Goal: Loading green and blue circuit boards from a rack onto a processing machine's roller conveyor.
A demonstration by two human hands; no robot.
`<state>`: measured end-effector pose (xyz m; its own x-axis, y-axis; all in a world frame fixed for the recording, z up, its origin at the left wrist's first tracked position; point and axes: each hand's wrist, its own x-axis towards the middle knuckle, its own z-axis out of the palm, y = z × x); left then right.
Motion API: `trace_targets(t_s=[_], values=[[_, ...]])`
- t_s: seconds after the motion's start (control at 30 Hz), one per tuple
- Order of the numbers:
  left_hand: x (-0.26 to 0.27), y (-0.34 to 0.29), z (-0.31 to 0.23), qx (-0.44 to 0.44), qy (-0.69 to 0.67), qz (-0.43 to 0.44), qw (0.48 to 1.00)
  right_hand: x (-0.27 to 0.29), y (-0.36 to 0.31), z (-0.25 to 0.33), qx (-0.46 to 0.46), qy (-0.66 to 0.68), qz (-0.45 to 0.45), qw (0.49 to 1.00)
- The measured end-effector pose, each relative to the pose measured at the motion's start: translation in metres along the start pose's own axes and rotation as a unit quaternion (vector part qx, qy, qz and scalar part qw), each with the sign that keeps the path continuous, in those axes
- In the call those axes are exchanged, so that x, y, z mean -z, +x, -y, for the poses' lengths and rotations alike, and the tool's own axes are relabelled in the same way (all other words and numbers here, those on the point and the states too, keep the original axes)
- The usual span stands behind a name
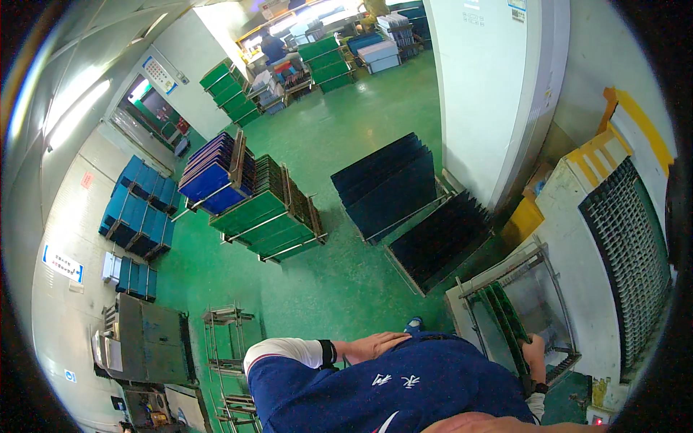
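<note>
My left hand (375, 347) rests flat on the front of my dark blue shirt at the waist, fingers stretched out and holding nothing. At the right, my right hand (533, 355) is closed on the edge of a thin green panel (510, 326). A few such panels stand side by side, upright and slightly tilted, in a metal rack (556, 289). The lower ends of the panels and part of my right fingers are hidden.
Beside the rack is a machine with a mesh conveyor belt (626, 260). Racks of dark panels (390, 184) stand ahead, and racks of green and blue panels (271, 224) are left of them. An unloaded metal rack frame (229, 361) stands at near left. A white column (480, 86) rises at the back right.
</note>
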<state>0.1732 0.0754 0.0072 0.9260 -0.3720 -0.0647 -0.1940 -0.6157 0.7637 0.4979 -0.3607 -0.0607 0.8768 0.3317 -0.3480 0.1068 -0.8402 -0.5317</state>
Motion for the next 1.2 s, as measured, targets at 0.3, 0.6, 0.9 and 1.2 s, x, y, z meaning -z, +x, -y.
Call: trace_targets(t_s=[0.3, 0.6, 0.9, 1.2], values=[[0.001, 0.004, 0.003, 0.0, -0.012, 0.0, 1.0, -0.004, 0.004, -0.02, 0.006, -0.026, -0.009, 1.0], [0.006, 0.002, -0.003, 0.02, -0.013, 0.008, 1.0, 0.006, -0.002, 0.006, -0.026, 0.014, 0.017, 0.999], [0.005, 0.004, 0.0, 0.019, -0.007, 0.018, 1.0, 0.002, -0.001, -0.004, -0.016, -0.004, 0.004, 1.0], [0.0, 0.001, 0.004, 0.024, -0.029, 0.014, 0.999, -0.004, 0.002, -0.011, 0.008, 0.008, -0.01, 1.0]])
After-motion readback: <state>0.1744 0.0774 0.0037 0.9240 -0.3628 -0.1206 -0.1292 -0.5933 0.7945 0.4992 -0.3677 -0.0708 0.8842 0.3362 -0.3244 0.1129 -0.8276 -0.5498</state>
